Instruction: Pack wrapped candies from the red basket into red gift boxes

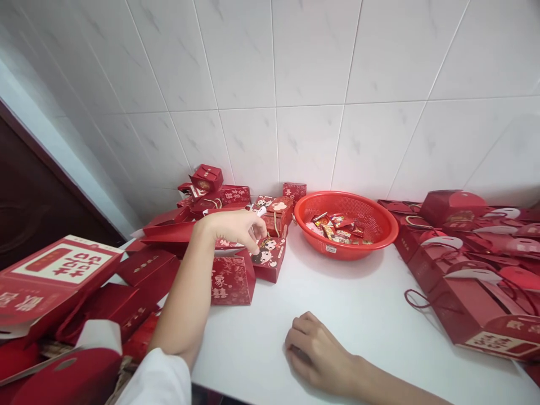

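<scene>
My left hand [241, 228] reaches over a group of red boxes, palm down, with thumb and fingers bent and apart. Its thumb tip is at the edge of a red gift box with cartoon figures [270, 256]; whether it touches is hard to tell. Just below the wrist stands a red box with gold lettering [232, 281]. My right hand [314, 351] rests on the white table [337, 304], its fingers curled into a loose fist with nothing visible in them.
A red plastic basket [382, 239] of small wrapped sweets [337, 228] stands near the tiled wall [312, 67]. More red gift boxes crowd the right side [464, 292], one with a cord loop sticking out. Others pile up at the left [63, 270] and against the wall.
</scene>
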Tool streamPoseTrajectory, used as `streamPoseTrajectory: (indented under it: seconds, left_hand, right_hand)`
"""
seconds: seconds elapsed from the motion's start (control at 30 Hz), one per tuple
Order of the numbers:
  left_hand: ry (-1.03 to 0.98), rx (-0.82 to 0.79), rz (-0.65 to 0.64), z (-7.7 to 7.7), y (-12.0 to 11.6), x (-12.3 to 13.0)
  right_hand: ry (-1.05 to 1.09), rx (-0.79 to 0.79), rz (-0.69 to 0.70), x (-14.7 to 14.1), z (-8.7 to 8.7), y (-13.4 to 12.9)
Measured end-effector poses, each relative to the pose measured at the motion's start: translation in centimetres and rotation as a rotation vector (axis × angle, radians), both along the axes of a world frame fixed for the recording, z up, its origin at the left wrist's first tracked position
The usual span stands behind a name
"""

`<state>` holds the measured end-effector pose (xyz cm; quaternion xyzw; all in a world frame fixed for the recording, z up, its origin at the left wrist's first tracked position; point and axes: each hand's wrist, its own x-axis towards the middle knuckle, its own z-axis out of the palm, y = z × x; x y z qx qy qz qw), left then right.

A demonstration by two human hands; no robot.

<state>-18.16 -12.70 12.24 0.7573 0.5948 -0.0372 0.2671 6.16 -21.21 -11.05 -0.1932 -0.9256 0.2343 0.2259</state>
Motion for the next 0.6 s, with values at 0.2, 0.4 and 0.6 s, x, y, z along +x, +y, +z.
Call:
streamPoseTrajectory:
  seconds: [0.2,0.4,0.6]
  left_hand:
    - [-0.021,0.002,0.037,0.1,0.2,-0.6]
    - [-0.038,-0.054,0.094,-1.0,-0.2,-1.7]
    - [0.082,0.031,0.091,-1.1,0.3,-0.5]
  right_hand:
    - [0.037,0.02,-0.015,0.1,-0.1,0.1]
    - [0.063,0.003,-0.012,0.1,-0.1,0.2]
    - [0.067,-0.013,-0.018,0.2,0.0,0.2]
